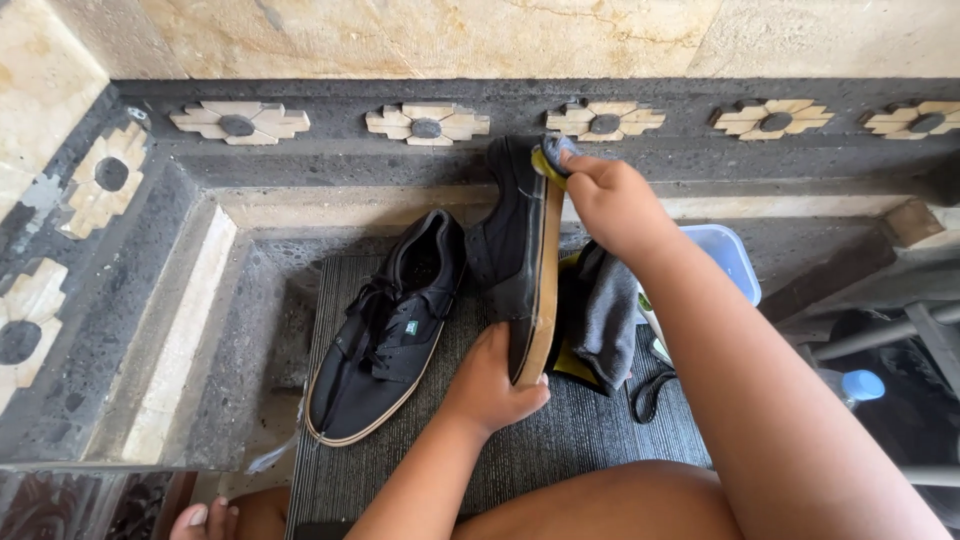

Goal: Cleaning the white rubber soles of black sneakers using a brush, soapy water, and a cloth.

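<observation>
Left hand (490,385) grip: closed around the heel end of a black shoe (520,250), thumb on the tan sole edge, fingers wrapped behind the upper. Shoe stands on its side, sole edge facing the right, toe pointing up and away from the grip toward the dark stone ledge (400,160)

Right hand (610,205) grip: narrow, pinched on a yellow-and-grey cloth (552,155), pressed against the toe end of the held shoe, at the far end from the left grip. Only a small bunch of cloth shows past the fingers

Left of the left grip: second black shoe (385,330), lying flat on its sole, tan sole rim, laces loose, small green tag on the side. Its collar sits just beside the held shoe's upper; cannot tell if they touch

Under both: dark ribbed mat (570,440) on the floor of a sunken stone recess. Held shoe's heel rests on or just above the mat, hidden by the left hand

Right of the left grip, below the right forearm: grey cloth (605,310) draped in a heap, yellow piece under it, touching the mat. Behind that, a clear blue-tinted plastic tub (735,260), partly hidden by the forearm. Black strap loop (648,395) on the mat near the grey cloth

Far right, well apart from both grips: bottle with a blue cap (860,385) among dark metal bars

Bare knee fills the bottom edge; toes show at bottom left
</observation>
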